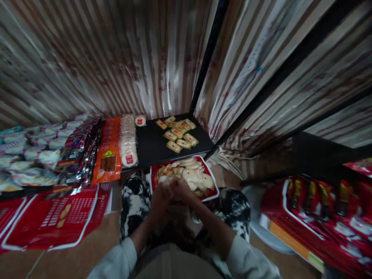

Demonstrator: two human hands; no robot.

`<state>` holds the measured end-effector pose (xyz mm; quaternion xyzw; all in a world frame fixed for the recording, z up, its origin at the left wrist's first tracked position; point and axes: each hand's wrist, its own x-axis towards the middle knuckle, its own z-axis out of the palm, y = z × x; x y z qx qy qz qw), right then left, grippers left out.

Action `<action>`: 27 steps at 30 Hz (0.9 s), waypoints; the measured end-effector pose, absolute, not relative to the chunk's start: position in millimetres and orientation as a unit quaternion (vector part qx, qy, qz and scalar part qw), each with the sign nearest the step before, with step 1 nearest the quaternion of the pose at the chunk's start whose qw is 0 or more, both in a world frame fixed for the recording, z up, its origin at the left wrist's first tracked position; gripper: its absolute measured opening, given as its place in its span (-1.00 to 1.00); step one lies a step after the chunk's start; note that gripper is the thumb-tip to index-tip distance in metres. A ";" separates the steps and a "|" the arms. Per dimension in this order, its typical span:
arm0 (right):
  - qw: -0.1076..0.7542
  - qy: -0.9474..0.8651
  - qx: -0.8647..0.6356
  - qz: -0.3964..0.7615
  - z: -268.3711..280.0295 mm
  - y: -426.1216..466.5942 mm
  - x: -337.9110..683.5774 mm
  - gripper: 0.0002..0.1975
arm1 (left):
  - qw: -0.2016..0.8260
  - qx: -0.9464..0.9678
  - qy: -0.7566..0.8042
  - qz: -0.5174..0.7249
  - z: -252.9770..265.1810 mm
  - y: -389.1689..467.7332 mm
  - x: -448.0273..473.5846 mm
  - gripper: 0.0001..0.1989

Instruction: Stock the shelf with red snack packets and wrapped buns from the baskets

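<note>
My left hand and my right hand are pressed together over the near edge of a red basket full of small wrapped snack packets. Motion blur hides what, if anything, the fingers hold. Beyond the basket a low black shelf carries a cluster of yellow packets at its right and a row of round white packets with red labels at its left. My knees in black-and-white patterned trousers flank the basket.
Orange snack packs, dark foil packs and pale bagged goods fill the shelf to the left. Red baskets lie on the floor at left. At the right stands a display of red packets. Striped foil sheeting covers the walls.
</note>
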<state>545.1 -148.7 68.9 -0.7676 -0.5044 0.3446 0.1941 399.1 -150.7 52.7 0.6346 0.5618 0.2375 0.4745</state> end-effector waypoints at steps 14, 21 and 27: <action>0.453 -0.203 -0.656 0.568 105.3 -120.5 552.2 -0.92 | 0.407 0.715 0.486 0.294 81.3 -118.7 387.0 -0.68; 0.439 -0.141 -0.638 0.617 120.4 -110.8 547.5 -0.89 | 0.421 0.686 0.500 0.322 108.6 -97.2 384.5 -0.73; 0.456 -0.255 -0.648 0.554 112.5 -110.4 543.8 -0.64 | 0.423 0.673 0.495 0.352 126.3 -69.7 379.7 -0.77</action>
